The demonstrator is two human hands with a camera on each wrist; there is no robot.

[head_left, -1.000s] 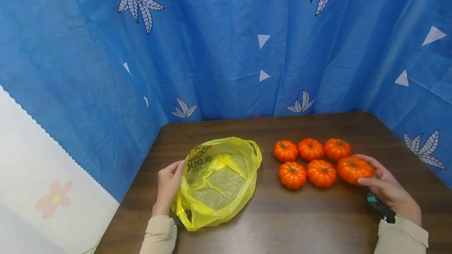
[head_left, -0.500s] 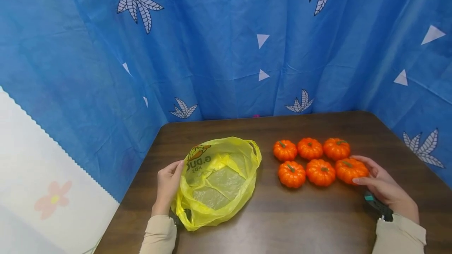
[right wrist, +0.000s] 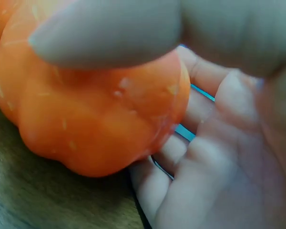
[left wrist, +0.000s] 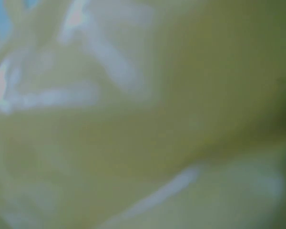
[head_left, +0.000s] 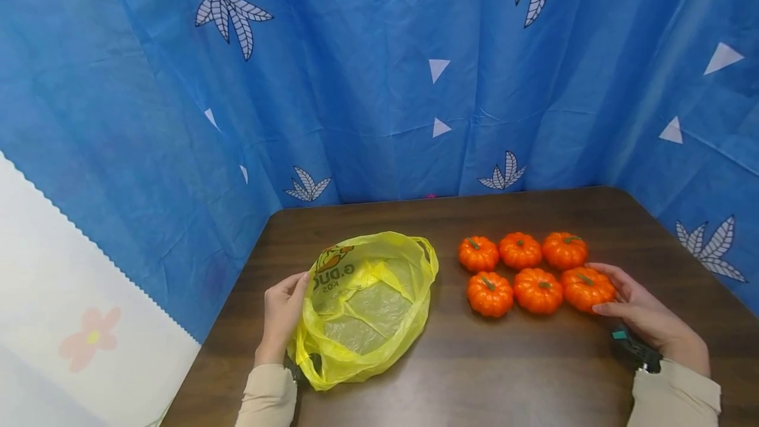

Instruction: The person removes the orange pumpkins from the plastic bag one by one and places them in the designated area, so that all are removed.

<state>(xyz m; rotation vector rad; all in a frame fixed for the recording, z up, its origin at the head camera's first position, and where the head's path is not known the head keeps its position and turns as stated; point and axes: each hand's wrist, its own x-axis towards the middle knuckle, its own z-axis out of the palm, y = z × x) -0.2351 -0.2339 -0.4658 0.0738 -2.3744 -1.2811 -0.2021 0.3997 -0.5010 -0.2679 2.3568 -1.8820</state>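
A yellow plastic bag (head_left: pixel 367 308) stands with its mouth spread wide on the left of the table. My left hand (head_left: pixel 283 312) pinches the bag's left rim between thumb and fingers; in the left wrist view the yellow film (left wrist: pixel 133 138) fills everything, blurred. On the right, my right hand (head_left: pixel 643 312) holds a small orange pumpkin (head_left: pixel 587 288) at the near row's right end, resting on the table. Up close, the thumb (right wrist: pixel 109 36) lies over the pumpkin (right wrist: pixel 90 124) and the fingers reach round its far side.
Beside the held pumpkin sit two more in the near row, the closest one a pumpkin (head_left: pixel 538 290) almost touching it. A far row of three includes a middle pumpkin (head_left: pixel 520 250). The dark wooden table (head_left: pixel 474 374) meets a blue curtain (head_left: pixel 367 84) behind.
My right hand has brought its pumpkin left and down into line with the near row. The left hand and the bag have stayed in place.
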